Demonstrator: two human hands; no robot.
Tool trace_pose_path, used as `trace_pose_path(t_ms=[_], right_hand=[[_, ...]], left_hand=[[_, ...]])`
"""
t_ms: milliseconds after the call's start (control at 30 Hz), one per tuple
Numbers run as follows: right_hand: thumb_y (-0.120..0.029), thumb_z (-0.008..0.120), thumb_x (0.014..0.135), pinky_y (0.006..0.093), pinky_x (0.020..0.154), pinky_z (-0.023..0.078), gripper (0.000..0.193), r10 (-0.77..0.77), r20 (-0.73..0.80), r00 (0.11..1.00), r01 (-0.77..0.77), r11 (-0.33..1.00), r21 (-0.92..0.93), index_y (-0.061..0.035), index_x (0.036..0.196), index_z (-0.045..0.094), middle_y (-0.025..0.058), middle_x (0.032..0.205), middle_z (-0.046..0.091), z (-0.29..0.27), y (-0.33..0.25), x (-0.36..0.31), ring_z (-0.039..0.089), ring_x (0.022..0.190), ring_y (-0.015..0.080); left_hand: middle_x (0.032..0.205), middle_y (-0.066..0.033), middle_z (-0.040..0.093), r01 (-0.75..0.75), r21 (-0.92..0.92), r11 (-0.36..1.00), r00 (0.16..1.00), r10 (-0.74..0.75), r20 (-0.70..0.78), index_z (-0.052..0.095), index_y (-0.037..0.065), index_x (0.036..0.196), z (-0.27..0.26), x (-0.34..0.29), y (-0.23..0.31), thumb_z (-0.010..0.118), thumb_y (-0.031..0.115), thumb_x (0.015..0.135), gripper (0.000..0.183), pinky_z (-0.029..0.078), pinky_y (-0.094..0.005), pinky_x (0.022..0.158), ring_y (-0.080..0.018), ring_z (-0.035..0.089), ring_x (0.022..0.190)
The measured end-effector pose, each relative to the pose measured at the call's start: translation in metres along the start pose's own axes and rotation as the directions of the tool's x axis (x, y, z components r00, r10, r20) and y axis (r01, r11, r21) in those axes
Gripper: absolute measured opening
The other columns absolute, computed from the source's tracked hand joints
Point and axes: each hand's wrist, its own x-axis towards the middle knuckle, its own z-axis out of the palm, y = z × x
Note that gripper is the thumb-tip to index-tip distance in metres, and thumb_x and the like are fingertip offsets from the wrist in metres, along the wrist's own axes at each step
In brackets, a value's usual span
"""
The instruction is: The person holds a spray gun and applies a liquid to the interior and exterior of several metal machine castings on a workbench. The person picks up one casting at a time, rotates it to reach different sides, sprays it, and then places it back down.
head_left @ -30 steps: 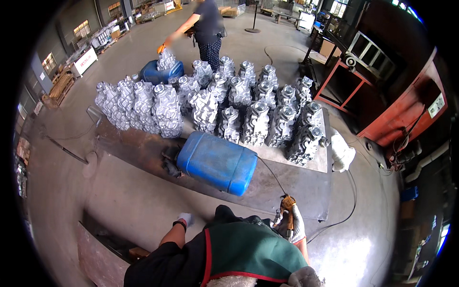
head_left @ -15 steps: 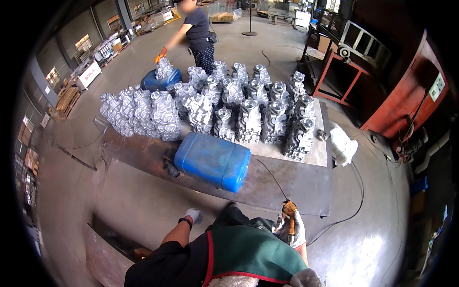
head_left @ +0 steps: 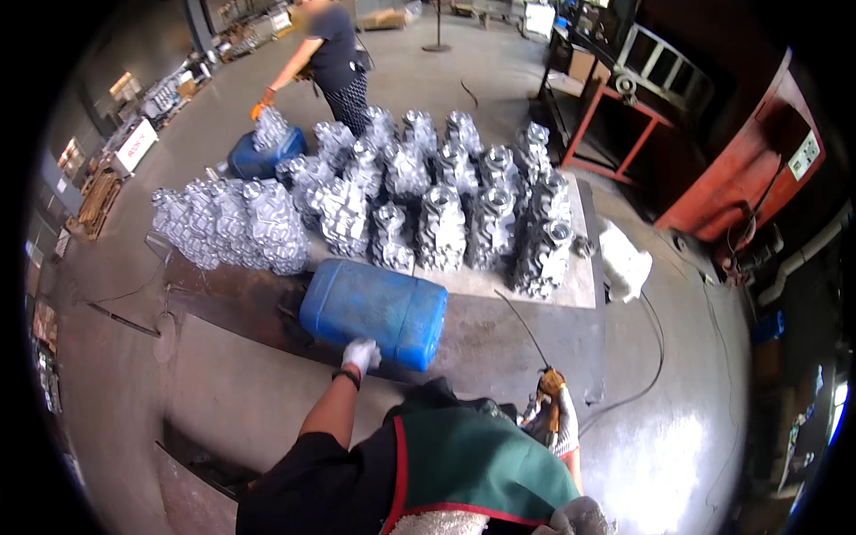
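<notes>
My right hand [head_left: 565, 434], in a pale glove, is closed around an orange air blow gun [head_left: 552, 383]. The gun's long thin nozzle points up and left over the table [head_left: 499, 334]. My left hand [head_left: 362, 354], also gloved, overlaps the near side of a blue plastic jerrycan [head_left: 379, 308] lying on the table. Blur hides its finger positions, and contact with the jerrycan cannot be made out. Beyond it stand several rows of silver cast-metal housings [head_left: 443, 227], some on a pale sheet. A heap of similar castings [head_left: 276, 227] is at the left.
Across the table a co-worker [head_left: 334, 58] has an orange-gloved hand [head_left: 262, 105] on a casting atop another blue jerrycan [head_left: 254, 159]. A white sack [head_left: 621, 260] hangs by the right edge. A dark hose [head_left: 658, 357] crosses the floor. A red machine [head_left: 749, 169] stands right.
My left hand has risen forward from beside my body to the near side of the blue jerrycan. My right hand still grips the blow gun. The whole view has shifted a little.
</notes>
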Motion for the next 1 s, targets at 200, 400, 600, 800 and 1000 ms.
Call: trace_pose_path(t_ms=[200, 400, 600, 800, 1000], right_hand=[[-0.046, 0.052, 0.089, 0.0459, 0.071, 0.049, 0.042, 0.067, -0.090, 0.994, -0.048, 0.978, 0.202, -0.0095, 0.110, 0.056, 0.0064, 0.088, 0.061, 0.006, 0.002, 0.025, 0.059, 0.073, 0.0230], [-0.048, 0.054, 0.087, 0.0453, 0.076, 0.046, 0.044, -0.001, -0.186, 0.983, 0.061, 0.946, 0.317, -0.0083, 0.106, 0.056, 0.0080, 0.089, 0.062, 0.014, 0.009, 0.023, 0.059, 0.078, 0.0254], [-0.050, 0.053, 0.088, 0.0410, 0.066, 0.049, 0.051, -0.053, -0.411, 0.910, 0.213, 0.911, 0.353, -0.0072, 0.116, 0.052, 0.0115, 0.096, 0.062, 0.005, 0.034, 0.000, 0.060, 0.075, 0.0254], [-0.050, 0.059, 0.084, 0.0328, 0.068, 0.046, 0.039, -0.093, -0.682, 0.726, 0.359, 0.896, 0.260, -0.0113, 0.093, 0.060, 0.0040, 0.088, 0.062, 0.045, 0.044, -0.024, 0.059, 0.077, 0.0190], [-0.050, 0.059, 0.084, 0.0379, 0.065, 0.049, 0.047, -0.057, -0.701, 0.711, 0.375, 0.874, 0.310, -0.0050, 0.098, 0.060, 0.0071, 0.079, 0.061, 0.009, 0.084, -0.040, 0.058, 0.070, 0.0214]], left_hand=[[0.072, -0.0067, 0.062, 0.025, -0.146, 0.989, 0.996, -0.038, -0.086, 0.054, 0.009, 0.097, 0.085, 0.008, 0.158, 0.062, 0.020, 0.087, 0.017, 0.049, -0.0287, 0.043, -0.0180, 0.060, 0.052], [0.077, -0.0039, 0.063, 0.046, -0.043, 0.998, 0.987, -0.039, 0.159, 0.056, 0.013, 0.108, 0.129, 0.114, 0.213, 0.064, 0.034, 0.085, 0.032, 0.052, -0.0313, 0.049, -0.0171, 0.061, 0.061], [0.051, -0.0003, 0.044, 0.131, 0.076, 0.988, 0.988, -0.136, 0.071, 0.044, 0.015, 0.061, 0.173, 0.215, 0.273, 0.059, 0.054, 0.083, 0.046, 0.033, -0.0288, 0.034, -0.0146, 0.039, 0.036], [0.109, -0.0069, 0.060, 0.343, -0.031, 0.939, 0.933, -0.336, 0.125, 0.055, 0.007, 0.118, 0.177, 0.311, 0.269, 0.050, 0.060, 0.084, 0.064, 0.043, -0.0389, 0.080, -0.0224, 0.055, 0.094], [0.116, -0.0035, 0.059, 0.337, 0.048, 0.940, 0.921, -0.340, 0.191, 0.049, 0.013, 0.124, 0.196, 0.381, 0.243, 0.034, 0.051, 0.094, 0.051, 0.050, -0.0448, 0.086, -0.0263, 0.053, 0.110]])
